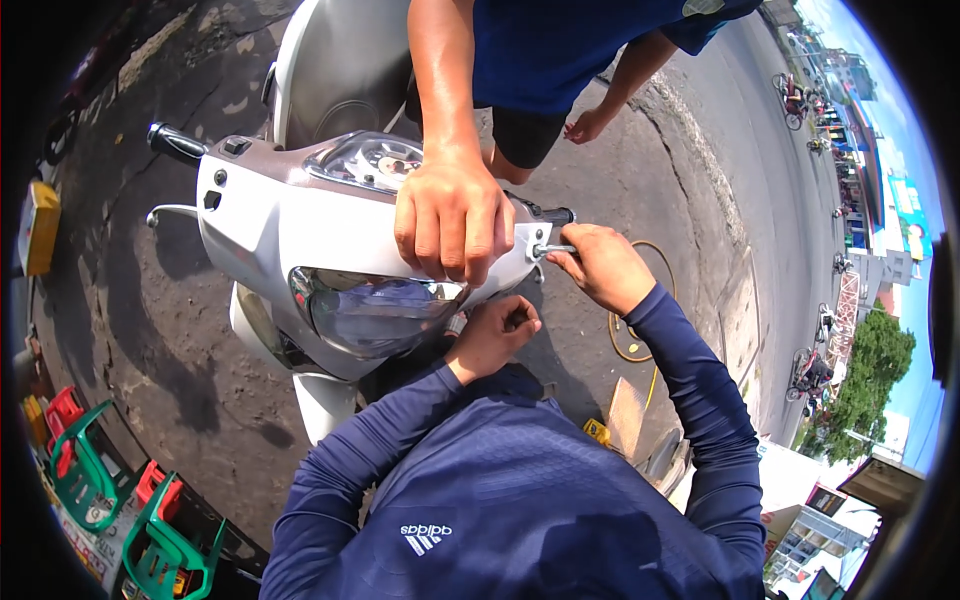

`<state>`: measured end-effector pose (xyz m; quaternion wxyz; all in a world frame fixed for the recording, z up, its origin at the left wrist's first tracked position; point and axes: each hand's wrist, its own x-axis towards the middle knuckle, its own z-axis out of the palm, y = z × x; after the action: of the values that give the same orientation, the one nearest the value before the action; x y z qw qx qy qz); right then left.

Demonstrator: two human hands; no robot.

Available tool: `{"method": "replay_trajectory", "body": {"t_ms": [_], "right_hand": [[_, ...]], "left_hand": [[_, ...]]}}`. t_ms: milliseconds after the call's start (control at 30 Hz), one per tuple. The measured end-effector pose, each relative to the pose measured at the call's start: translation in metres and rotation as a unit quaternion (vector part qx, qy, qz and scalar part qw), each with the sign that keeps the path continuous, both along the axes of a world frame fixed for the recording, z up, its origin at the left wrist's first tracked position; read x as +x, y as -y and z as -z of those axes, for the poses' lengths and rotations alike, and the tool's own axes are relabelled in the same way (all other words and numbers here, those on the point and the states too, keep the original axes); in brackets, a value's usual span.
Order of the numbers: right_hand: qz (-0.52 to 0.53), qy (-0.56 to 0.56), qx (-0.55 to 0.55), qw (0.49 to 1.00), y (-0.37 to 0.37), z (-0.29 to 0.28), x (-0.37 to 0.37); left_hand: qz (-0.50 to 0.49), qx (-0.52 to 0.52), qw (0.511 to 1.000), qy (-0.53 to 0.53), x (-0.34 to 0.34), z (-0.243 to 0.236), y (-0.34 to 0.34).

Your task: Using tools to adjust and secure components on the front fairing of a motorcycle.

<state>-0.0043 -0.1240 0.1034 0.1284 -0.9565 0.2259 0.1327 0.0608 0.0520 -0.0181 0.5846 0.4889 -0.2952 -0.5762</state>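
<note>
In front of me stands a white scooter (255, 215), its headlight (385, 312) towards me. My right hand (603, 265) pinches a short silver metal rod (552, 250) at the end of the handlebar cover, beside a black grip (556, 215). Whether the rod is a tool or a part of the scooter I cannot tell. My left hand (493, 338) is curled just below the headlight's right end; what lies in its fingers, if anything, is hidden. Across the scooter another person in a blue shirt rests a hand (455, 220) on top of the handlebar cover.
At the left, the other black grip (178, 143) and a silver lever (172, 213) stick out. Green plastic chairs (165, 545) and a yellow box (40, 228) stand farther left. A thin hose (668, 268) loops on the ground to the right, by a road with motorbikes.
</note>
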Motion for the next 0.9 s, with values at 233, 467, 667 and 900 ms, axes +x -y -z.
{"method": "replay_trajectory", "body": {"t_ms": [233, 467, 667, 900], "right_hand": [[-0.121, 0.044, -0.021, 0.991, 0.010, 0.000, -0.008], [-0.111, 0.060, 0.004, 0.992, 0.013, 0.001, -0.008], [-0.047, -0.018, 0.008, 0.999, 0.009, -0.005, 0.002], [0.030, -0.099, 0.113, 0.988, 0.025, 0.010, 0.005]], "left_hand": [[0.023, 0.005, 1.000, -0.004, 0.001, 0.003, 0.000], [0.028, 0.015, 0.999, -0.010, 0.002, 0.000, 0.000], [0.037, 0.018, 0.999, -0.013, 0.002, 0.000, 0.000], [0.018, 0.002, 1.000, -0.009, -0.003, 0.000, 0.001]]}}
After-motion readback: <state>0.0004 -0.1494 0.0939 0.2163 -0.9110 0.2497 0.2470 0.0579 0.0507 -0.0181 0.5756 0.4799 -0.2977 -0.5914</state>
